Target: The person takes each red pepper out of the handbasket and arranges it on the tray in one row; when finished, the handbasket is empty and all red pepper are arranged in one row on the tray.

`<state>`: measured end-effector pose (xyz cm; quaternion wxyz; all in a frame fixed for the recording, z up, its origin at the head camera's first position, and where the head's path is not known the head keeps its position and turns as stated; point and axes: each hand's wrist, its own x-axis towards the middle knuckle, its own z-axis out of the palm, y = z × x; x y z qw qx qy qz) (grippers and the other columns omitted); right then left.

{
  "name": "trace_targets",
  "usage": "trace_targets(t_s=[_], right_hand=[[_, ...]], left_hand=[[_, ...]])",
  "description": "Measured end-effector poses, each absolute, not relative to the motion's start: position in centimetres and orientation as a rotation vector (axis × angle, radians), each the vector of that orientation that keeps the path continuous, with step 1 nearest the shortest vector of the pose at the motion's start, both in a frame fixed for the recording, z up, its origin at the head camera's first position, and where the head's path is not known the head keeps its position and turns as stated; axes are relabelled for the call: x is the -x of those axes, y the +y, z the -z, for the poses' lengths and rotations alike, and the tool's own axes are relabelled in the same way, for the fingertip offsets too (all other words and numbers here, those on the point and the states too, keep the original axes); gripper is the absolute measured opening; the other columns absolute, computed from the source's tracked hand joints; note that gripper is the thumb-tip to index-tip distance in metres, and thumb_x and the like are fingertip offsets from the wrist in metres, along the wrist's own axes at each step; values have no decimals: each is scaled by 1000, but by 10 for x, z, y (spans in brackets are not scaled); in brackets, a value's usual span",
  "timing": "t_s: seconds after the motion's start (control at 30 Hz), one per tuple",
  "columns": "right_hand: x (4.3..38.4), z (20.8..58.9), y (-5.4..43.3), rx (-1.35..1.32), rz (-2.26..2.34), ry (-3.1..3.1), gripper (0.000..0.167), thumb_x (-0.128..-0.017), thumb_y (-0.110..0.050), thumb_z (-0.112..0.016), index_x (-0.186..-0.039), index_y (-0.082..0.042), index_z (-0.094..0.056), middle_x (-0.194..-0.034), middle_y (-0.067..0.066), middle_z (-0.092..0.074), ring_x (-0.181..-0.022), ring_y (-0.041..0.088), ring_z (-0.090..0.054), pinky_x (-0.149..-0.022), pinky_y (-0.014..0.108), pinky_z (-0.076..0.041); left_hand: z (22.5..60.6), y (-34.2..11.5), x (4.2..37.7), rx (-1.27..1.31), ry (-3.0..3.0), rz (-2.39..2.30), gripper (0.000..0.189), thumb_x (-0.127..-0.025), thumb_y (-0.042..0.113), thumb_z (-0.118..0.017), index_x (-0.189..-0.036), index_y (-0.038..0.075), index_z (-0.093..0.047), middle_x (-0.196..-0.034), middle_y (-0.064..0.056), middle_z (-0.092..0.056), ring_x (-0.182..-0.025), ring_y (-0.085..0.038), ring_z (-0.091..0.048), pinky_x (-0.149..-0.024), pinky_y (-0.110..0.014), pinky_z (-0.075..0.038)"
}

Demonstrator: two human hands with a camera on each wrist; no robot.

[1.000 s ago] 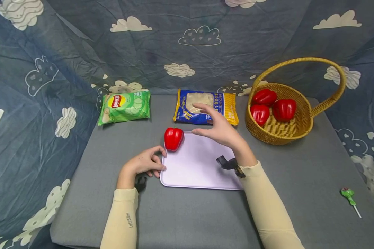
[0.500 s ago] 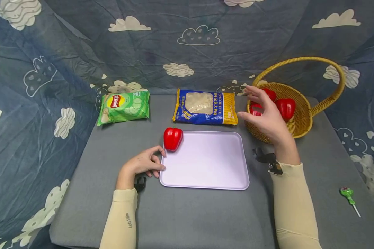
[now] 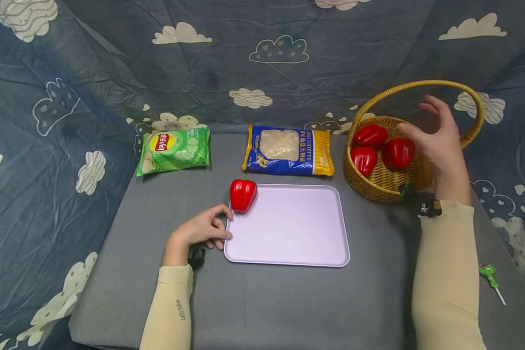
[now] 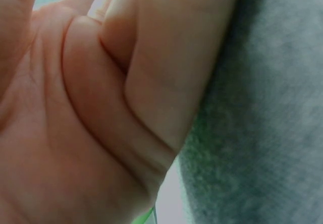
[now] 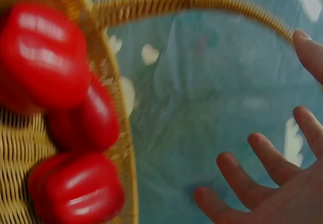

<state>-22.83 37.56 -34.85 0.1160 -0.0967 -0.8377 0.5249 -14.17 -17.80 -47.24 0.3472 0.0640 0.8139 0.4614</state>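
Note:
My left hand (image 3: 201, 229) holds the left edge of a pale lilac tray (image 3: 288, 228), thumb on the rim and fingers bent against it. In the left wrist view, folded fingers and the palm (image 4: 75, 123) fill most of the picture. A red bell pepper (image 3: 243, 196) sits at the tray's back left corner. Over the right side of a wicker basket (image 3: 374, 194) hovers my right hand (image 3: 442, 138), holding nothing, its fingers spread. Inside the basket lie three more red bell peppers (image 5: 45, 57), apart from the fingers in the right wrist view.
A green bag of chips (image 3: 175, 150) lies at the back left, and a blue and yellow pasta bag (image 3: 288, 150) behind the tray. The basket's tall handle (image 3: 420, 83) arches beside the right hand. A green-wrapped lollipop (image 3: 488, 274) lies near the table's right edge.
My right hand has travelled from above the tray, across the front of the basket, to its right side. The left hand, tray and peppers have stayed put.

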Motion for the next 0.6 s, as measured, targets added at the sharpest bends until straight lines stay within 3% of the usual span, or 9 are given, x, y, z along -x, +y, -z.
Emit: trace_targets(t_s=[0.33, 0.6], right_hand=[[260, 373, 418, 452, -1625, -2557, 88, -97, -40, -76, -162, -56, -18, -178, -15, -15, -166, 26, -22, -134, 51, -20], [270, 392, 431, 499, -1638, -2653, 93, -97, -51, -72, -164, -56, -8, -181, -9, -2, -168, 35, -6, -133, 59, -12]], left_hand=[[472, -178, 142, -161, 2119, -1188, 44, -93, 20, -82, -126, 16, -54, -78, -5, -74, -63, -17, -73, -56, -30, -54], [471, -178, 142, -148, 2113, -1193, 42, -92, 20, -82, -125, 17, -55, -77, -5, -74, -62, -18, -73, -57, -30, -54]])
